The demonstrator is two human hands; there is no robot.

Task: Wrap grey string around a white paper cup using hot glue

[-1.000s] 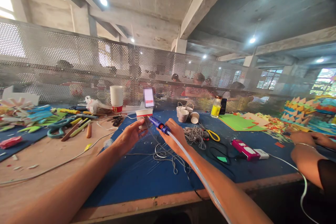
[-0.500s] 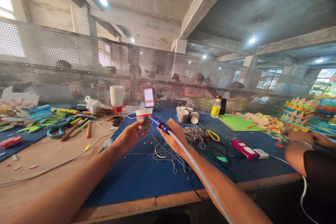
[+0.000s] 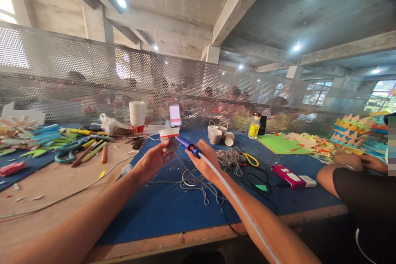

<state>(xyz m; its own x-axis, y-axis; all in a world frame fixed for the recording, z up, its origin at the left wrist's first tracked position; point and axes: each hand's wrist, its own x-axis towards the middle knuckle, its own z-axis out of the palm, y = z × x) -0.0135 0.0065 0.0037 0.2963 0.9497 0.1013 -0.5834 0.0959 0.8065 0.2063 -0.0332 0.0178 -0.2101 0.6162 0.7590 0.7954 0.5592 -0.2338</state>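
Grey cord (image 3: 191, 182): loose loops, lower centre of frame
Right hand (image 3: 204, 159): wrapped round blue glue gun (image 3: 186, 145)
Left hand (image 3: 153, 159): holding paper cup (image 3: 169, 133), frame centre
Gun tip (image 3: 177, 138): at cup's side — likely gluing; next move calls for steady cup

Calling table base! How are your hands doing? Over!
Left hand holding paper cup. Right hand gripping blue glue gun, tip near cup. Loose grey cord on blue mat below.

Glue gun (image 3: 185, 143) blue; cup (image 3: 168, 132) white, red-banded; cord (image 3: 230, 160) grey; mat (image 3: 145, 218) blue.
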